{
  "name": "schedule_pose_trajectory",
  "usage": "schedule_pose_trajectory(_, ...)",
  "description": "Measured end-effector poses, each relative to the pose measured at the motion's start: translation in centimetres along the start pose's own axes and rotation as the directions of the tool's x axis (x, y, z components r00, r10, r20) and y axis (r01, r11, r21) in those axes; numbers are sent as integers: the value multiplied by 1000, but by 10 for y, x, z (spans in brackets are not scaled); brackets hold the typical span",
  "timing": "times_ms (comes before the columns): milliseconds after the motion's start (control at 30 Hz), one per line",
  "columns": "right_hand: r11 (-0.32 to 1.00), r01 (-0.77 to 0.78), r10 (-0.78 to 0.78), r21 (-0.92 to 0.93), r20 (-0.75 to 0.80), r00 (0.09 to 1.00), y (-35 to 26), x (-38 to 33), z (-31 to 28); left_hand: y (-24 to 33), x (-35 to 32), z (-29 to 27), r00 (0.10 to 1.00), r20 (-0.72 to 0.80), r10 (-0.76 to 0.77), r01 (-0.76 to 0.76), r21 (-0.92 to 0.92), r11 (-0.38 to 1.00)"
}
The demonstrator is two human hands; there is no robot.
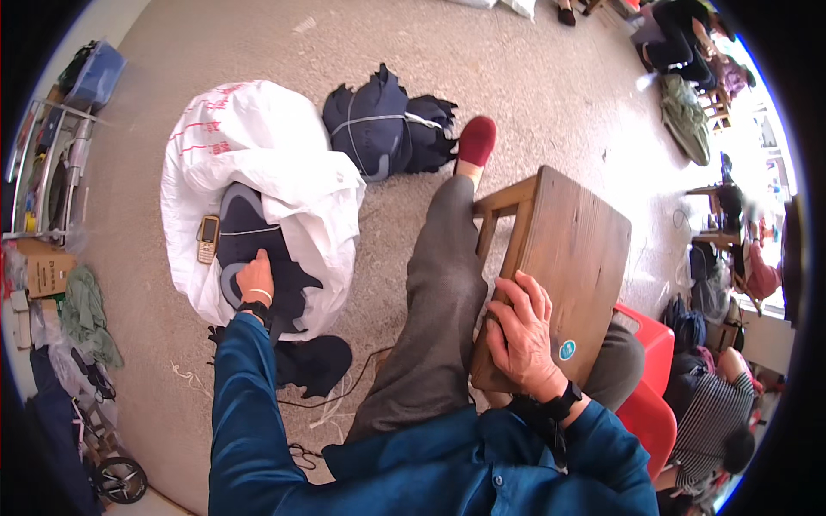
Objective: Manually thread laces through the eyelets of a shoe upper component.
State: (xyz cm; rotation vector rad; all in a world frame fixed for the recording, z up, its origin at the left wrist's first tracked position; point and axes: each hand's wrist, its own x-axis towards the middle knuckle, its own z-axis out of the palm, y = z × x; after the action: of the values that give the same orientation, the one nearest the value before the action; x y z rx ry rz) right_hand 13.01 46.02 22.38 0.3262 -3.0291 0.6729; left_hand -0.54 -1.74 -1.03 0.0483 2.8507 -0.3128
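A pale speckled floor (142, 258) is spread across the room, and people (688, 43) are seen near its upper-right edge. On a white sack (284, 120), toward its lower edge, a string-tied dark bundle (237, 248) is touched by the left hand (256, 277), whose index finger is extended; whether anything is gripped cannot be told. The right hand (520, 340) is laid over the left edge of a wooden surface (572, 258), near its lower-left corner, with fingers loosely curved and nothing seen held. A gold phone (208, 240) is set just beside the bundle, by the sack's left edge. Beyond the sack's upper-right edge, a second bundle (370, 129) is bound with cord. Dark cloth (318, 361) is spread below the sack's lower edge.
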Motion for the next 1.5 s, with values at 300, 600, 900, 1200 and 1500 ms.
schedule_pose_trajectory(300,1000,-17,17,-25,-13,1000,6,-6,-3,21,-7,-36,976,189,105,-105,-8,994)
schedule_pose_trajectory(600,992,95,-79,84,-174,982,11,-11,1,-22,-60,-210,940,-268,213,-313,-421,851)
schedule_pose_trajectory(900,593,-73,608,802,-386,694,73,-118,-61,215,-147,-382,746,-317,586,-516,-831,208)
schedule_pose_trajectory(1200,501,-122,672,857,-296,679,55,-212,-80,436,-195,-288,720,-12,693,-311,-900,307)
schedule_pose_trajectory(1500,892,-212,348,399,-306,886,48,-212,-49,345,-235,-261,586,-475,656,-808,-408,426)
